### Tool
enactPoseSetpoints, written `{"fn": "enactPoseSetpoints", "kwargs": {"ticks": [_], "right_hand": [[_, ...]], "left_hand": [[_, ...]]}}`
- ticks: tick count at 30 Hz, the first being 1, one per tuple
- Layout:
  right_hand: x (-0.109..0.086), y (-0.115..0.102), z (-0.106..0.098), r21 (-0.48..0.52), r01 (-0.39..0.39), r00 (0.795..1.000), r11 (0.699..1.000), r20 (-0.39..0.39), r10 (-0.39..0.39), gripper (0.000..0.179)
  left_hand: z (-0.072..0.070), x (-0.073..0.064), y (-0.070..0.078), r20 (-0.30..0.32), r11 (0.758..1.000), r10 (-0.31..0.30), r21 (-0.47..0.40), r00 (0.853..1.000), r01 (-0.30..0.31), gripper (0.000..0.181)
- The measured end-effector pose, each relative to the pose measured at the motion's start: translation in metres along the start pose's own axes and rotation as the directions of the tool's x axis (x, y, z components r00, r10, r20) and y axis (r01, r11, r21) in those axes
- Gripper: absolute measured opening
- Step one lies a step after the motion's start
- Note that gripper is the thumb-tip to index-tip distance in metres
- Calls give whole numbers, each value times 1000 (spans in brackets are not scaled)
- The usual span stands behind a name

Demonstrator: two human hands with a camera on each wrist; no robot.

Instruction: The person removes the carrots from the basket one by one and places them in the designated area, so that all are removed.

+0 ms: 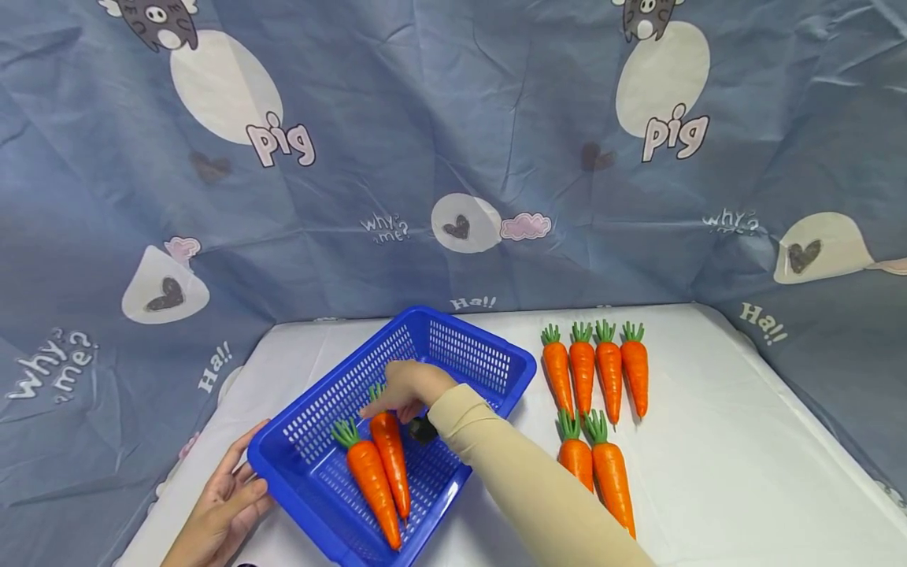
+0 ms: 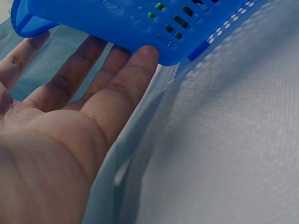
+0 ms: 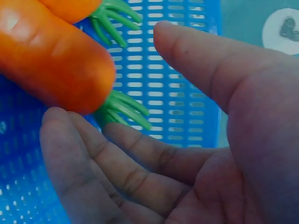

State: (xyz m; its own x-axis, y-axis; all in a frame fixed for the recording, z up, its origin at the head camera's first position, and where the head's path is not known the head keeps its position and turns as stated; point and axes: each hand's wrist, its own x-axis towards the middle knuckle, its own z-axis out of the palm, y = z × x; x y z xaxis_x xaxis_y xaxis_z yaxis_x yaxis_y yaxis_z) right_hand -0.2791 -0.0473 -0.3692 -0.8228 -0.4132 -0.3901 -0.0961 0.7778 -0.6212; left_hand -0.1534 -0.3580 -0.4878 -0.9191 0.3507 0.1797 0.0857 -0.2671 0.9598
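Observation:
In the head view a blue perforated plastic basket [image 1: 482, 336] stands on the white-covered table, turned at an angle. Two orange carrots with green tops lie inside it side by side, a left carrot [image 1: 372, 484] and a right carrot [image 1: 392, 453]. My right hand [image 1: 409, 386] reaches into the basket over the top of the right carrot. The right wrist view shows its thumb and fingers spread apart around the carrot's green stems [image 3: 126, 109], fingertips right at the carrot's end. My left hand [image 1: 230, 500] is at the basket's left corner, its extended fingers touching the wall from outside.
Right of the basket, several carrots [image 1: 583, 366] lie in a row with tops pointing away. Two more carrots [image 1: 612, 476] lie nearer, partly behind the right sleeve [image 1: 524, 480]. A dark round object [image 1: 423, 429] shows beneath the right wrist. A blue printed cloth [image 1: 453, 157] hangs behind the table.

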Motion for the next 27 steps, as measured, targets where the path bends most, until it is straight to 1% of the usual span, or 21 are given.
{"fn": "enactPoseSetpoints", "kwargs": {"ticks": [6,9,14,17,19,23,26,27], "right_hand": [[4,1,8,-62,-54,998,997,11,55,48],[6,3,11,-88,-60,998,994,23,63,47],[8,6,14,-130,-57,998,990,23,60,45],[10,7,15,-124,-49,998,991,26,53,45],[11,8,15,-101,-53,998,993,28,56,44],[12,10,14,-107,-63,998,992,23,66,44],[12,11,13,-116,-58,998,992,21,61,42],[12,12,13,-104,-54,998,993,24,57,41]], "left_hand": [[0,0,1,21,1000,6,-4,1000,-6,72],[0,0,1,30,1000,11,0,999,-11,73],[0,0,2,25,1000,9,5,1000,-9,73],[0,0,2,20,1000,11,3,1000,-11,73],[1,0,2,25,1000,16,-3,1000,-16,73],[2,0,1,33,1000,22,-13,999,-21,73],[2,0,1,12,1000,9,-5,1000,-9,72],[2,0,1,3,1000,4,-2,1000,-4,71]]}}
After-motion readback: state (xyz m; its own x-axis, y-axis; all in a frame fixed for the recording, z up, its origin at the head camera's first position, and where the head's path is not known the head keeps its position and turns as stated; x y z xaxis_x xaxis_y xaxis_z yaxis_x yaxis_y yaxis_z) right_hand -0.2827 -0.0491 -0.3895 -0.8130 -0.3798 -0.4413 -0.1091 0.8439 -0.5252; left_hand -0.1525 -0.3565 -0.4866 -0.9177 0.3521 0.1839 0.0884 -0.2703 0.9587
